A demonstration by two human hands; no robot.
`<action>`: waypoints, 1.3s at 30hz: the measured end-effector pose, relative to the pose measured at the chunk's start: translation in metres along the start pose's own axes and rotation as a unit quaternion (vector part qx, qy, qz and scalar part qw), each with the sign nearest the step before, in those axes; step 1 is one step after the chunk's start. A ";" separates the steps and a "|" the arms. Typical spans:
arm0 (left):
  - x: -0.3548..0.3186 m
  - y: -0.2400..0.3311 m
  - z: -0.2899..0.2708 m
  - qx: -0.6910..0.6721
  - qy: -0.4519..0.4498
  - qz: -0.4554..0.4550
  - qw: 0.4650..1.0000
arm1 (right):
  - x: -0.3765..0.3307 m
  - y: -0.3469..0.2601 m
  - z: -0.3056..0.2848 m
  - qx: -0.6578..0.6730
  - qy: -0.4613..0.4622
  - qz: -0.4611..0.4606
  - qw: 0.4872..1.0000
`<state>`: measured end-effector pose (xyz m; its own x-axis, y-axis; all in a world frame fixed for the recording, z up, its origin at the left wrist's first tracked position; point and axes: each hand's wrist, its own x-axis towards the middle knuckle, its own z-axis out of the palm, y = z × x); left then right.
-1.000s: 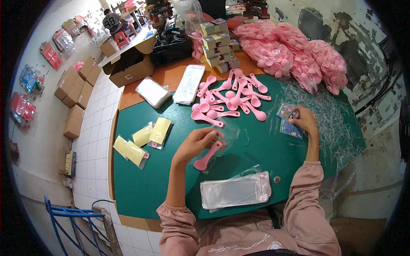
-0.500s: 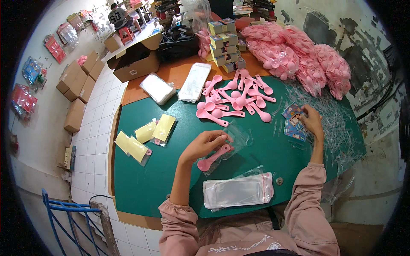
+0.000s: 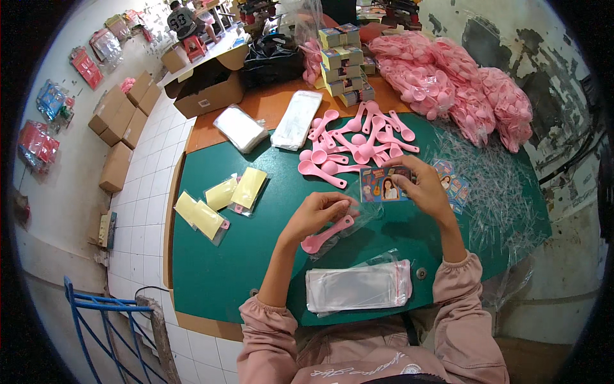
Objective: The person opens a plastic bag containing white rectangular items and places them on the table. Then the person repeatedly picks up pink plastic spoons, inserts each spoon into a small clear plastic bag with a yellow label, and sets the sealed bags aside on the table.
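My left hand (image 3: 312,217) is closed on a clear plastic bag (image 3: 367,214) whose mouth points up and to the right. A pink measuring spoon (image 3: 326,236) lies in or under that bag, bowl toward me; its handle reaches my fingers. Between the fingers of my right hand (image 3: 423,187) is a colourful printed card (image 3: 377,184), held just beyond the bag. More cards (image 3: 458,192) lie to the right of that hand. Behind the card spreads a heap of loose pink spoons (image 3: 364,137). A stack of clear bags (image 3: 358,287) lies nearest me.
Several packed bags with yellow cards (image 3: 250,185) lie at left on the green tabletop (image 3: 256,256). Clear plastic scraps (image 3: 499,198) cover the right side. At the back are bagged pink spoons (image 3: 416,80), stacked card bundles (image 3: 341,61), and an open carton (image 3: 208,93). Another person (image 3: 184,24) sits far off.
My right hand has lifted a card from the cards at right and brought it left toward the bag. My left hand keeps its hold with little movement; the view has shifted slightly.
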<state>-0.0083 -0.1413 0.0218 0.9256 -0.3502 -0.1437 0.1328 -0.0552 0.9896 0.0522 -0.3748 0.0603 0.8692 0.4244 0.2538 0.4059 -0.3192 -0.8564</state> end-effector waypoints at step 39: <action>-0.025 -0.006 -0.028 0.100 -0.083 0.030 0.991 | 0.001 0.026 0.020 0.036 -0.132 0.120 0.983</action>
<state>-0.0224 -0.1064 0.0195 0.8565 -0.5064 -0.0994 -0.0095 -0.2080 0.9781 0.0577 -0.3662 0.0293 0.8304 0.5519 -0.0769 0.1689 -0.3808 -0.9091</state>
